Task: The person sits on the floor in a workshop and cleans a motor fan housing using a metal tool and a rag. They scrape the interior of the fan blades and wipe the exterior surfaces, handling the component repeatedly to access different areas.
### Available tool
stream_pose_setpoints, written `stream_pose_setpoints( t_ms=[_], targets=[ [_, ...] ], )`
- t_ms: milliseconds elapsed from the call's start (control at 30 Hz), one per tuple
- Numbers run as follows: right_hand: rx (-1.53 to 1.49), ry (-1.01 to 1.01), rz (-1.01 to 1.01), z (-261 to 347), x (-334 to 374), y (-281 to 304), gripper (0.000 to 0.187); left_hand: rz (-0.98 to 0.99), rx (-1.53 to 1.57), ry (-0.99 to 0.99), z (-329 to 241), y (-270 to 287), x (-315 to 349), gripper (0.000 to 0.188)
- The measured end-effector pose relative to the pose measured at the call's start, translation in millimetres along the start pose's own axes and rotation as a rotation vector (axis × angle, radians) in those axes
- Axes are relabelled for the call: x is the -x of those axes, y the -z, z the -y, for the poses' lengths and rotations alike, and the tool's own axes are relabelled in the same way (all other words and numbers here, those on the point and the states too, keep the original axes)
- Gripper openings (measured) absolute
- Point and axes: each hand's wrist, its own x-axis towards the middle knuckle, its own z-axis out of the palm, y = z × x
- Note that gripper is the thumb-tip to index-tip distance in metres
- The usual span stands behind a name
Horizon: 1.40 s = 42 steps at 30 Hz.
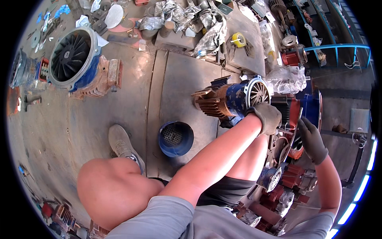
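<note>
Gripping the finned end plate of a small blue electric motor (229, 99) is my gloved left hand (266, 116), closed on its rim; that motor lies on its side at the right edge of the metal floor plate (179, 79). My gloved right hand (312, 139) curls narrow against a red motor part (295, 119) (what it holds, I cannot tell). One blue fan cover (176, 138) sits beside my shoe (121, 143); one yellow tape roll (238, 39) lies on the far slab.
</note>
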Motion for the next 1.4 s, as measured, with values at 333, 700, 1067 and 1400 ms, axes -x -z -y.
stream_pose_setpoints(
  t_ms=[333,700,1067,1400],
  targets=[
    [1.240,0.880,0.004,16.3,-9.4,13.2,0.061,-0.010,-0.023,-0.018,-4.5,8.6,5.3,0.032],
    [0.650,0.658,-0.320,8.2,10.1,-16.5,0.046,0.033,0.006,-0.010,0.0,6.9,4.3,0.034],
    [1.110,0.903,-0.055,18.4,-13.2,4.4,0.058,0.041,0.005,-0.004,0.8,11.2,4.4,0.039],
    [0.196,0.206,0.030,7.3,6.1,-12.9,0.035,-0.001,0.030,0.014,0.8,-3.2,-3.8,0.036]
  ],
)
